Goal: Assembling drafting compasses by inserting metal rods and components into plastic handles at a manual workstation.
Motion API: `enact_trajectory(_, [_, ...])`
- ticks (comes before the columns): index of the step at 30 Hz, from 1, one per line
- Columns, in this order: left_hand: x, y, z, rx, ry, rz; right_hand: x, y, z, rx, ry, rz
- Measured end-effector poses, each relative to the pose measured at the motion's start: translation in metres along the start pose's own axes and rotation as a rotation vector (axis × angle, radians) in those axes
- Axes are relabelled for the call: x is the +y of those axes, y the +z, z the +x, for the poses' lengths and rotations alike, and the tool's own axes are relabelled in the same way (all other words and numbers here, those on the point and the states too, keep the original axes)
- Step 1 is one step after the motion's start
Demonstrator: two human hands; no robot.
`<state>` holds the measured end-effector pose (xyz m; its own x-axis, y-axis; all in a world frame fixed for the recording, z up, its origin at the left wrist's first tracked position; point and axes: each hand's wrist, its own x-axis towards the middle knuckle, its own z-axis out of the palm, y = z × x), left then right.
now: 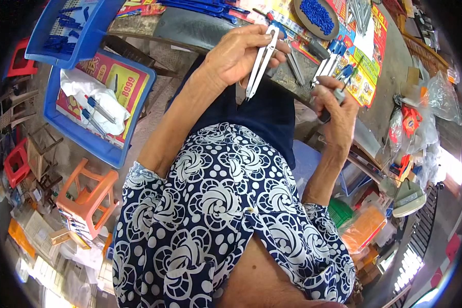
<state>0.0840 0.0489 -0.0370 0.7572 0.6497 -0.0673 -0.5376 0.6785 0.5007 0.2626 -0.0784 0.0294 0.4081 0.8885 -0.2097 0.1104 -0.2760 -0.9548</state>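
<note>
My left hand (236,54) is closed around the upper part of a white drawing compass (259,64) with a blue head. Its legs are close together and point down toward my lap. Off to the right, my right hand (339,110) is closed on a grey tool (339,95); the fingers cover most of it, so its kind is unclear. Between the hands, silver compass legs (294,69) lie at the edge of the table (287,82). Several blue-headed compasses (329,59) lie just beyond my right hand.
A round dish (299,11) of small blue parts stands on printed sheets. At left, a blue crate (81,59) holds blue parts, above a blue tray (119,156) with compasses on a white bag (108,110). An orange stool (90,197) stands lower left; plastic bags (441,97) hang right.
</note>
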Motion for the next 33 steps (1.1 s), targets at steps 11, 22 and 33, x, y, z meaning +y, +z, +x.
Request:
enact_trajectory(11, [0.012,-0.010,0.000,0.001,0.077,-0.086,0.025,-0.053,-0.003,0.325,-0.128,-0.265])
enact_trajectory(22, [0.008,-0.017,0.003,-0.036,0.085,-0.107,0.082,-0.111,-0.006,0.619,-0.209,-1.085])
enact_trajectory(33, [0.013,-0.012,0.004,-0.117,0.040,-0.248,0.091,-0.116,0.010,0.666,-0.292,-1.220])
